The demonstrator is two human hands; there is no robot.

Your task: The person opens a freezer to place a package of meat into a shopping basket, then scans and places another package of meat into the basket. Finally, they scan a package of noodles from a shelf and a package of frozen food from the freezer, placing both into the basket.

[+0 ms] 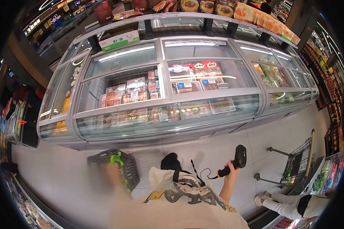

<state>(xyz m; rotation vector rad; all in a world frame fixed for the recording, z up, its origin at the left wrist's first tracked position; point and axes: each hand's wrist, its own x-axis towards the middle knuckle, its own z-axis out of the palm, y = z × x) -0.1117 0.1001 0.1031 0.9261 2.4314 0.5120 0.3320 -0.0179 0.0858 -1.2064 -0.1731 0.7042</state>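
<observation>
Your left hand (112, 171), blurred, meets the bright green handle (118, 158) of a dark grey slatted plastic basket (132, 172); the blur hides whether your fingers are closed around it. The basket is to the left of your body, over the pale tiled floor (179, 147). Your right hand (229, 170) is wrapped around the grip of a black handheld device (240, 155) with a rounded head and an orange ring near its lower end. A thin black cord (206, 170) loops beside it, near your cream shirt (172, 198), whose big dark and yellow letters are too creased for you to read as a word.

Ahead of you is a long grey-framed display freezer (214, 94) with glass panels. Trays of red meat (133, 89) lie inside, near red-and-white packs (208, 66) and trays with blue-and-white labels (185, 87), too small to read. On the shelf above, a green-and-white carton (120, 40) reads "虾滑". To your right are a wire shopping cart (299, 160) and a person in white trousers (284, 202).
</observation>
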